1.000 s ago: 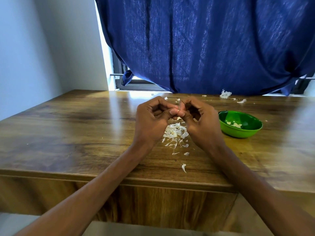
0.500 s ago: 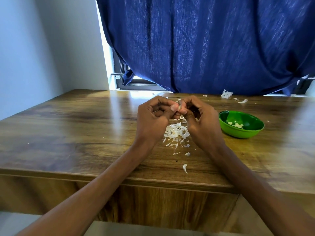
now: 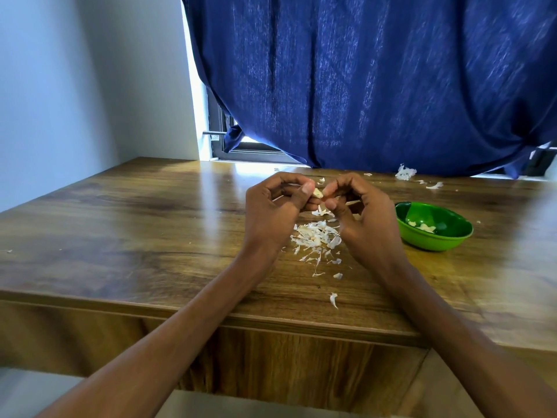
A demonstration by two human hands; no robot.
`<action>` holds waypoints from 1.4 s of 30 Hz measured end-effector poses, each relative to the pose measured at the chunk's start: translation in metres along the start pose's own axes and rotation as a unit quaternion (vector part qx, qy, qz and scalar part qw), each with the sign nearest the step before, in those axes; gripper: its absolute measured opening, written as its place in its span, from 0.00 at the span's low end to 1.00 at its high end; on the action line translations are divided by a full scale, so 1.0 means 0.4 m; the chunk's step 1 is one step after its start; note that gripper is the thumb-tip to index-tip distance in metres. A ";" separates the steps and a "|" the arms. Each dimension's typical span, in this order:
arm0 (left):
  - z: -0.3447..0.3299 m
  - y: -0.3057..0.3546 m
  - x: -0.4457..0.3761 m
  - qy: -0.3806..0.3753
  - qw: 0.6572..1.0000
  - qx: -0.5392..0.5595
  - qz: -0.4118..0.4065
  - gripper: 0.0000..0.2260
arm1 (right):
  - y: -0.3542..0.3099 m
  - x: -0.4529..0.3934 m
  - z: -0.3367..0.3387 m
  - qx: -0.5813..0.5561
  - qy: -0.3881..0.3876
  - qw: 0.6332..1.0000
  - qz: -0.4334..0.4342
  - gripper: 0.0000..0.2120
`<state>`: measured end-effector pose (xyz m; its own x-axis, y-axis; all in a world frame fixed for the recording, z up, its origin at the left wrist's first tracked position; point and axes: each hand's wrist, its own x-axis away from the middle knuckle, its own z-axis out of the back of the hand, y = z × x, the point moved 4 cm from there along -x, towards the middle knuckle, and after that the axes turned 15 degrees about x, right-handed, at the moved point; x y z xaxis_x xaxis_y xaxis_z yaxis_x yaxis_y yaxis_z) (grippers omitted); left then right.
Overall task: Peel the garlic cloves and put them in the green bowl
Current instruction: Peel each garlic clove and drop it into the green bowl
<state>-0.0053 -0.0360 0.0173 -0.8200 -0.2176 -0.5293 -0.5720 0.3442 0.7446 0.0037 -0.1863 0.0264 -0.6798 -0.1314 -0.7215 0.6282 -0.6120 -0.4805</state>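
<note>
wooden table (image 3: 126, 236) | green bowl (image 3: 434, 240) (right side) | garlic peels (image 3: 316, 238) heaped mid-table

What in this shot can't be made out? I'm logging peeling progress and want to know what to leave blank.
- Garlic clove, head view: only a tip shows between the left hand and right hand; curled fingers hide how much skin remains.
- Green bowl: pale pieces inside are too small to count, and the near wall hides part of the floor.
- Pale clump by the curtain: too small to tell skins from unpeeled garlic.
</note>
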 end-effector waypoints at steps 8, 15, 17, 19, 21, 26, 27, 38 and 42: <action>-0.004 0.005 0.004 -0.008 0.999 -0.044 -0.013 0.02 | -0.013 0.003 0.012 0.026 0.028 0.999 0.023 0.07; -0.009 0.004 0.005 -0.033 0.998 -0.052 -0.012 0.06 | -0.016 0.006 0.013 0.030 0.018 0.999 0.022 0.08; -0.010 0.004 0.005 -0.045 0.998 -0.034 -0.001 0.05 | -0.019 0.007 0.010 0.015 0.014 0.999 0.031 0.07; -0.012 0.006 0.006 -0.060 0.998 -0.011 0.010 0.03 | -0.018 0.007 0.008 0.001 0.015 0.999 0.033 0.05; -0.016 0.010 0.009 -0.074 0.997 0.010 0.009 0.03 | -0.012 0.006 0.007 -0.017 0.019 0.999 0.026 0.03; -0.022 0.025 0.012 -0.089 0.996 -0.014 -0.021 0.09 | -0.014 0.004 0.008 -0.041 0.006 0.999 0.027 0.06; -0.021 0.026 0.011 -0.086 0.996 -0.020 -0.029 0.10 | -0.016 0.005 0.008 -0.041 0.003 0.999 0.032 0.06; -0.014 0.027 0.008 -0.057 0.998 -0.015 -0.011 0.07 | -0.019 0.005 0.005 -0.047 -0.014 0.998 0.031 0.09; -0.014 0.026 0.006 -0.062 0.997 -0.032 -0.014 0.10 | -0.020 0.005 0.003 -0.057 -0.030 0.997 0.033 0.09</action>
<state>-0.0135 -0.0380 0.0260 -0.7977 -0.1099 -0.5929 -0.5972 0.2795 0.7518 -0.0033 -0.1826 0.0294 -0.6550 -0.2165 -0.7240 0.7087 -0.5085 -0.4891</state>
